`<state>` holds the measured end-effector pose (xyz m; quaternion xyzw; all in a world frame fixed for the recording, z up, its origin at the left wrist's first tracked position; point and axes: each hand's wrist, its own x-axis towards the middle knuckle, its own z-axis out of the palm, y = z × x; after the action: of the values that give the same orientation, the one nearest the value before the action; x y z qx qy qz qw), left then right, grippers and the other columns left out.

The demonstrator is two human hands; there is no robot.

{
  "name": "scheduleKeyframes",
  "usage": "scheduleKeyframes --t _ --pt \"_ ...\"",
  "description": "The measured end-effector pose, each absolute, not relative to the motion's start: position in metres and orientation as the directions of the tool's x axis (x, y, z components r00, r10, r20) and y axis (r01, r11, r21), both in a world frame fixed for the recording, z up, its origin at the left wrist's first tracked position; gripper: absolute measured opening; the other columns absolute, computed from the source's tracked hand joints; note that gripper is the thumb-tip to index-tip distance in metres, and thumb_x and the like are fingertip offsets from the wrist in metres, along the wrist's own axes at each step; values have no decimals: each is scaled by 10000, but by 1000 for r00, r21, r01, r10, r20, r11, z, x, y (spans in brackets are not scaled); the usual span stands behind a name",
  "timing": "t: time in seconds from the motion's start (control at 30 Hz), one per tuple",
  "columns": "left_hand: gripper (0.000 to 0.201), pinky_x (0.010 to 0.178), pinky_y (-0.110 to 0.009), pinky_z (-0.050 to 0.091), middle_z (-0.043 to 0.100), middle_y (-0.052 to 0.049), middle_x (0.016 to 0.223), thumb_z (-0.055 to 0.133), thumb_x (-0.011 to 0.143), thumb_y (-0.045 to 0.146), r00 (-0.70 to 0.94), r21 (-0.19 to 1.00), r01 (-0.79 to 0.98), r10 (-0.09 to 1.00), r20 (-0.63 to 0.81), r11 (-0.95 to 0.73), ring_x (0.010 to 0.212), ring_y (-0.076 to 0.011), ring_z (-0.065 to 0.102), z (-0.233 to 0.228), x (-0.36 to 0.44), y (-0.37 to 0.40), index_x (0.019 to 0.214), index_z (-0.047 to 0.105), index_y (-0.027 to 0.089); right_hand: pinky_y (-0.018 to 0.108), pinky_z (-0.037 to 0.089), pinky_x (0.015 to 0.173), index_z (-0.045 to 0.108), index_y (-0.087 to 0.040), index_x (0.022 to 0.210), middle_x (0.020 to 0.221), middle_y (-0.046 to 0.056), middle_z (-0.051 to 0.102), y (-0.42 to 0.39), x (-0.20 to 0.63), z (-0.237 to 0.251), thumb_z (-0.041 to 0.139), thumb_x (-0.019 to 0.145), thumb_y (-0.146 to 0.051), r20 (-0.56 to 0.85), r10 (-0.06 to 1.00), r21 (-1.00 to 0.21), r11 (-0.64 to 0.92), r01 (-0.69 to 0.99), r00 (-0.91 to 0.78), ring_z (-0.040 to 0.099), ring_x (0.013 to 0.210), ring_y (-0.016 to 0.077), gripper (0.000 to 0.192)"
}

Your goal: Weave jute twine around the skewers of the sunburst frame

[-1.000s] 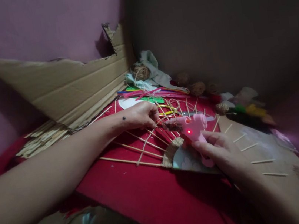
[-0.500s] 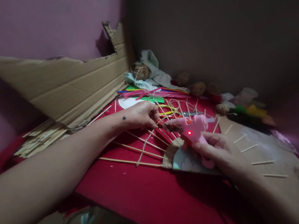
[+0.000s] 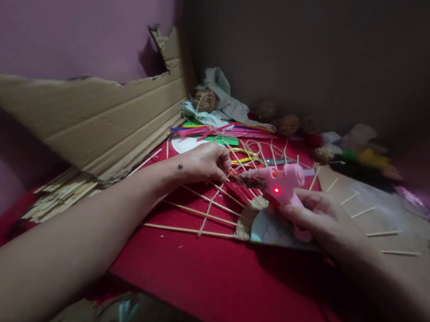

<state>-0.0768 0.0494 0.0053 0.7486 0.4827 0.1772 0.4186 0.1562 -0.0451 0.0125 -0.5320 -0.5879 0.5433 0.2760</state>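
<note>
A pink glue gun (image 3: 279, 186) is gripped in the right hand (image 3: 320, 218), its red light lit and its nozzle brought to the woven disc (image 3: 266, 220). One skewer among the fanned skewers (image 3: 196, 212) is pinched by the left hand (image 3: 203, 164), at about ten o'clock from the gun. Only a narrow band at the disc's rim looks woven — most spokes are judged bare. The red table (image 3: 217, 284) is crowded: torn cardboard (image 3: 88, 121) at nine o'clock, twine balls (image 3: 206, 99) at twelve, against purple walls in dim light.

Both forearms bare, no sleeves in view. Left hand (image 3: 203, 164): small dark dot near wrist. Right hand (image 3: 320, 218): unmarked.
</note>
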Motion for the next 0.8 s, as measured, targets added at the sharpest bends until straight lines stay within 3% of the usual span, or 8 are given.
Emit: scheduleKeyframes --t 0.8 --pt "198 481 -235 323 563 20 618 662 609 165 469 789 589 869 -159 -174 489 -87 473 4 -78 52 771 548 162 180 206 421 559 -158 717 570 -49 379 -48 157 11 637 750 -493 -252 924 -931 -150 334 -288 302 472 53 346"
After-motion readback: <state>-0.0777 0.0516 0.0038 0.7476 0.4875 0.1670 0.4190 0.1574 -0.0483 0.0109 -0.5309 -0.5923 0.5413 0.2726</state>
